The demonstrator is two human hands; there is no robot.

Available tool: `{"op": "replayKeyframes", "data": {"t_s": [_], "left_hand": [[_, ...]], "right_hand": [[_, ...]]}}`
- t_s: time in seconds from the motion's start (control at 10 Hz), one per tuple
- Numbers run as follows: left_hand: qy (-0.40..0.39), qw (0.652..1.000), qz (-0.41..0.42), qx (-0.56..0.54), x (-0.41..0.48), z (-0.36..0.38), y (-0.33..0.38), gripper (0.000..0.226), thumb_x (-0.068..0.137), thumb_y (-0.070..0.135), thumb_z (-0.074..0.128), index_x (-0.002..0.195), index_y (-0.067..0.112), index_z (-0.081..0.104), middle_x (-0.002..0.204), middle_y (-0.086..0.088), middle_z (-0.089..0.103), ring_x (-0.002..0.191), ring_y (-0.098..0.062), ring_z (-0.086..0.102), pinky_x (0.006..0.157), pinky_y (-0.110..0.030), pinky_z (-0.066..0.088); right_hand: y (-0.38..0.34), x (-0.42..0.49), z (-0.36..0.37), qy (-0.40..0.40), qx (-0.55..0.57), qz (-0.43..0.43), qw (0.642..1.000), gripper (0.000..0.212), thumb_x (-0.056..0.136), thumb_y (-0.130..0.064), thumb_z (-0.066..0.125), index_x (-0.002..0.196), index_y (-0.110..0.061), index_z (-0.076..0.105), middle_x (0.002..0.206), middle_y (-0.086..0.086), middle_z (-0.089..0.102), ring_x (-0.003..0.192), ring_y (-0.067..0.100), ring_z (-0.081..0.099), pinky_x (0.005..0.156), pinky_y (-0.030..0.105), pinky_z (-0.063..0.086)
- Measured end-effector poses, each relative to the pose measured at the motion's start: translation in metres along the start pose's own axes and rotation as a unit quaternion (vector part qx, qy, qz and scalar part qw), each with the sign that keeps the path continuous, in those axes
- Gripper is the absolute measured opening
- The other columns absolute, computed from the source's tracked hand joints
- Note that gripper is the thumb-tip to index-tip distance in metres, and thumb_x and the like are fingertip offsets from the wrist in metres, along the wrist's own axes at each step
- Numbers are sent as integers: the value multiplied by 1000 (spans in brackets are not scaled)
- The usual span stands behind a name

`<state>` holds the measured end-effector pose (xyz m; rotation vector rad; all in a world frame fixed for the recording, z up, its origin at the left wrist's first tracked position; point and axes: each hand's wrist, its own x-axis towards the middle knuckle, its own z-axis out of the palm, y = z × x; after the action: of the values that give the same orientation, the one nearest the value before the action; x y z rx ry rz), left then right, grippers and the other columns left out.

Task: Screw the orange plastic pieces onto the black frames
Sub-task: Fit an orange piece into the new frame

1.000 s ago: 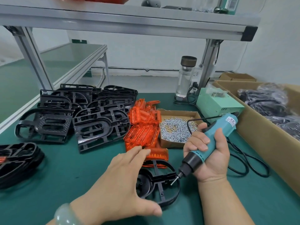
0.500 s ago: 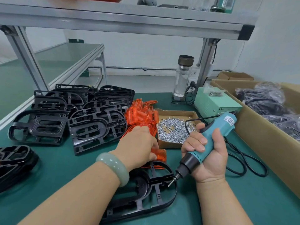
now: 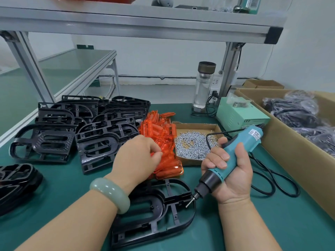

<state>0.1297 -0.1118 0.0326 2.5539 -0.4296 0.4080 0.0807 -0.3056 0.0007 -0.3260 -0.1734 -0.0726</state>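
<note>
One black frame (image 3: pixel 159 212) lies flat on the green mat in front of me. Just beyond it is a heap of orange plastic pieces (image 3: pixel 161 131). My left hand (image 3: pixel 137 156) rests on the near side of that heap, fingers curled and pinching an orange piece. My right hand (image 3: pixel 230 171) grips a teal electric screwdriver (image 3: pixel 235 153), its bit pointing down-left over the frame's right edge. A shallow cardboard tray of silver screws (image 3: pixel 194 144) sits between the heap and the screwdriver.
Stacks of black frames (image 3: pixel 94 124) fill the left of the mat, with more at the far left edge (image 3: pixel 16 183). A green power unit (image 3: pixel 241 116), a bottle (image 3: pixel 204 87), the screwdriver's cable (image 3: pixel 272 183) and a large cardboard box (image 3: pixel 297 142) stand at right.
My left hand left the black frame and reached forward into the orange heap, closing on a piece. The right hand and screwdriver stayed almost still.
</note>
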Motion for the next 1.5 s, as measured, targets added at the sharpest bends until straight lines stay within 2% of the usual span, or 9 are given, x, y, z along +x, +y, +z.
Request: {"op": "replayKeyframes", "data": {"t_s": [0.1,0.2,0.3,0.5,0.6,0.9,1.1,1.3,1.5], "left_hand": [[1,989,-91,-120,2,-9,-4,23,79,28,71,59,31,60,59,18,61,57,3,57,54,-12,39],[-25,939,-178,-294,1,-14,-4,21,75,23,77,57,23,68,50,11,62,43,2,51,46,-13,42],[-87,893,-223,-381,-2,-19,-1,18,74,23,78,58,27,72,49,7,59,43,-4,48,41,-14,38],[-180,841,-254,-442,-10,-26,4,12,66,28,79,59,23,71,51,3,55,44,-7,46,41,-18,37],[-189,840,-248,-443,-13,-28,7,14,67,25,79,56,24,70,50,5,55,42,-5,47,41,-17,38],[-138,903,-173,-367,-23,-35,16,15,73,21,77,59,22,71,48,6,61,43,-2,53,42,-10,40],[-119,918,-167,-340,-27,-32,16,12,74,21,77,65,21,70,50,7,60,46,-6,52,47,-18,47],[-103,944,-137,-282,-29,-32,11,12,76,27,75,69,34,69,58,6,66,52,-6,56,58,-28,54],[-140,981,-72,-113,-32,-45,-10,18,79,29,71,62,35,66,58,20,63,48,2,54,50,-12,39]], "right_hand": [[0,0,0,2,-3,-1,1000,52,54,-30,93,92,-17,60,57,-8,45,43,3,45,48,18,45],[0,0,0,0,-5,0,1000,51,55,-30,93,92,-17,60,57,-9,45,43,3,45,49,18,45],[0,0,0,1,-4,-1,1000,52,55,-30,93,93,-17,60,57,-9,44,43,3,45,48,18,45],[0,-1,0,-2,-5,-1,1000,52,56,-30,92,94,-18,59,57,-9,45,43,3,45,49,18,44],[0,-2,-1,-3,-4,0,1000,52,56,-30,92,94,-18,58,57,-9,45,43,3,45,48,18,45],[1,-2,0,-5,-7,0,1000,51,57,-30,92,94,-18,58,57,-9,45,43,3,46,48,19,45],[1,-2,1,-3,-10,0,1000,51,56,-30,92,92,-18,59,57,-9,44,43,3,45,48,18,44],[0,-2,0,-6,-7,0,1000,51,56,-30,92,93,-18,58,57,-9,45,43,3,45,48,18,45],[0,-1,0,-4,-6,3,1000,53,55,-29,93,94,-18,57,57,-9,45,43,3,45,49,18,45]]}}
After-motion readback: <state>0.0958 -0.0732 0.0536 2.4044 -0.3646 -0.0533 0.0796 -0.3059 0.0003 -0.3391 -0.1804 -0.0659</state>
